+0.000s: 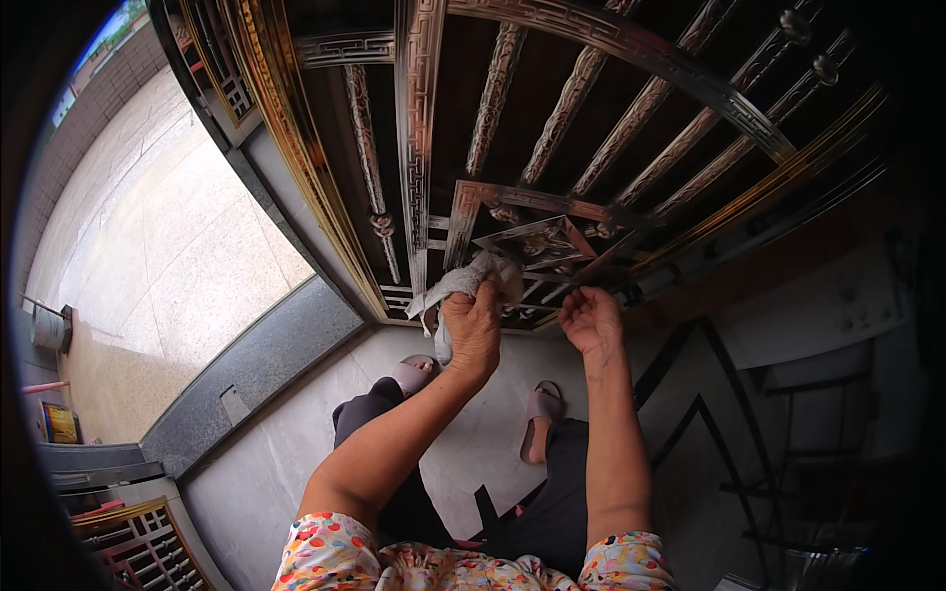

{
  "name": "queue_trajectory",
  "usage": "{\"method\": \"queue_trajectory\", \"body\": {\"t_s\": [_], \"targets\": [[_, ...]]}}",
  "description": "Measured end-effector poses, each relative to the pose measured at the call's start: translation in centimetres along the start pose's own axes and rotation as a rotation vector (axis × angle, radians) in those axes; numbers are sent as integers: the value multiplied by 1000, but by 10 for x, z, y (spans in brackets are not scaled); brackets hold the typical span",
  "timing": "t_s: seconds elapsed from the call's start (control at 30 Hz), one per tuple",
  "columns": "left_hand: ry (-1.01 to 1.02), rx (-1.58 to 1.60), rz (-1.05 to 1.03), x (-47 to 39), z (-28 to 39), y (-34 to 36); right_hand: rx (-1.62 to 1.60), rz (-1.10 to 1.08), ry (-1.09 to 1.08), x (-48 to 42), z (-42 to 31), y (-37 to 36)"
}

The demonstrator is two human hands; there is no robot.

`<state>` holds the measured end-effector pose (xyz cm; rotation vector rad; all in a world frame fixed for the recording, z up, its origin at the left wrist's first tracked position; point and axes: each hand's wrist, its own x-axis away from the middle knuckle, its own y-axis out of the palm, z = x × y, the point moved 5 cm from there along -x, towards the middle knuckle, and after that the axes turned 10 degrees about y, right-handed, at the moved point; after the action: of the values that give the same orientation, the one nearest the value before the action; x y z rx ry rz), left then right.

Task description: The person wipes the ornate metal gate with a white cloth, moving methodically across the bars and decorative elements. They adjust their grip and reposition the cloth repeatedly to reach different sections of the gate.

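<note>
My left hand [474, 329] grips a pale, crumpled cloth [467, 279], which lies against the lower part of an ornate metal door [423, 111] with a raised key pattern. Part of the cloth hangs below the fingers. To the right, my right hand [593, 319] is half curled, palm turned up, near the door's lower edge; no object shows in it. Between and above the hands sits a diamond-shaped metal ornament [543, 242] inside a patterned frame. Embossed metal bars [565, 118] run upward from there. A gold-coloured trim [295, 162] borders the door's left side.
A grey stone threshold [259, 369] leads to a bright paved yard [162, 214] at left. A bucket [49, 327] stands outside. Another grille door leaf [148, 547] is at lower left. Dark-framed furniture [798, 443] stands in shadow at right. My sandalled feet are on the tiled floor [465, 443].
</note>
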<state>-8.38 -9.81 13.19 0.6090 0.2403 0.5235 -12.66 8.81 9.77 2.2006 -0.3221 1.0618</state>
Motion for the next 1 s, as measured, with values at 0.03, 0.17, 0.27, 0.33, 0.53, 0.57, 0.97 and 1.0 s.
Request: {"method": "queue_trajectory", "body": {"t_s": [0.03, 0.17, 0.27, 0.33, 0.53, 0.57, 0.97, 1.0], "targets": [[-9, 3, -6, 0, 0, 0, 1, 2, -1, -1, 0, -1], [-12, 9, -8, 1, 1, 1, 8, 13, -12, 3, 1, 3], [-33, -22, -16, 3, 1, 2, 1, 18, -13, 3, 0, 2], [-64, -19, -31, 5, -2, 3, -11, 1, 4, -2, 0, -1], [-143, -3, -29, 10, -16, 11, -9, -11, 2, 1, -1, 1], [-147, -5, -14, 10, -18, 9, -10, -7, -3, 2, -1, 1], [102, -132, 33, -2, 8, 3, -56, -63, 66, -6, -2, -6], [93, -143, 29, -1, 7, 3, -52, -59, 59, -5, -2, -6]]}}
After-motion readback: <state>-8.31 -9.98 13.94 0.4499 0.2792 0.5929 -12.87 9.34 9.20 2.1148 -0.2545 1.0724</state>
